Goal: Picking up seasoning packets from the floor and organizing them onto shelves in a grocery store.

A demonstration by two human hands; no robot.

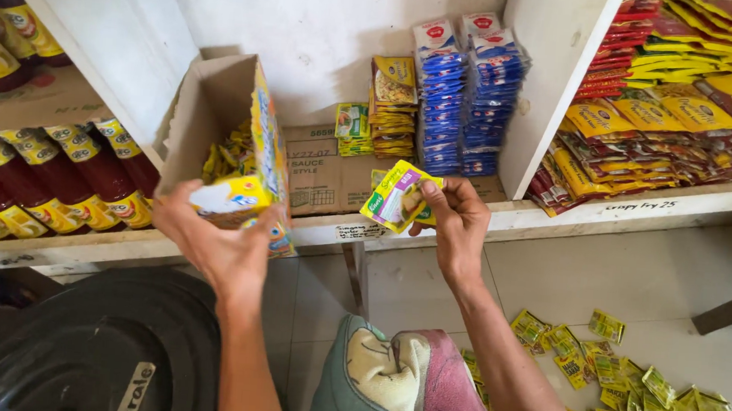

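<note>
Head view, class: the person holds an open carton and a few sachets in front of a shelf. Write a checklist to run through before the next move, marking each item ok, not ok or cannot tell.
1. Left hand grips the open carton firmly: ok, fingers wrap its lower end.
2. Carton mouth is unblocked: ok, the flap is folded back and yellow sachets show inside.
3. Right hand holds the sachets securely: ok, pinched between thumb and fingers.
4. Number of sachets in that pinch: cannot tell, they overlap.
5. Room left in the carton: cannot tell, its depth is hidden.
6. No sachets lying loose: not ok, a loose pile lies on the tiled floor.
</note>
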